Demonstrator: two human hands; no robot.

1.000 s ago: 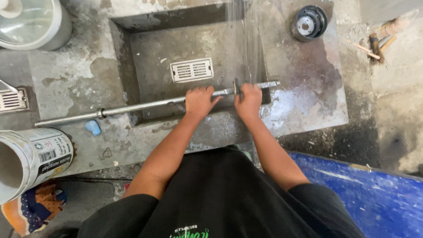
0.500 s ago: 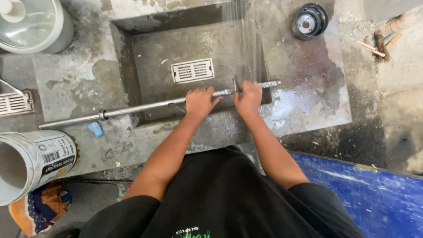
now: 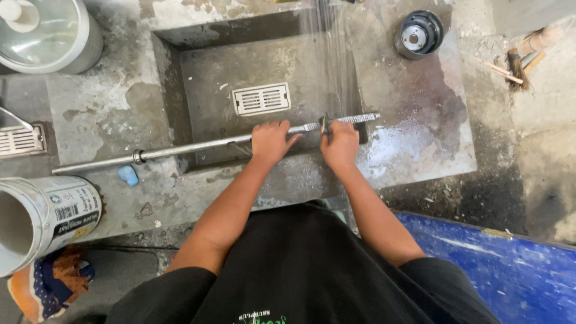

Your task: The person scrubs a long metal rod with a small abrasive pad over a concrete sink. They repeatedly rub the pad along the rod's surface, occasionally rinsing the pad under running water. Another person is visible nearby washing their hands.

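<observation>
A long metal rod lies across a sunken concrete wash basin, its threaded right end resting on the basin's right rim. My left hand grips the rod near its middle. My right hand is closed around the threaded part, with a small dark piece sticking up between the fingers. A thin stream of water falls from above onto the rod beside my right hand. A slotted metal drain grate sits in the basin floor just beyond my hands.
A white bucket lies on its side at the lower left, a small blue lump near it. A lidded metal pot stands top left, a round black-and-metal part top right. Blue sheet at lower right.
Both hands stay on the rod in almost the same spot; the rod has shifted very slightly. The view has drifted a little.
</observation>
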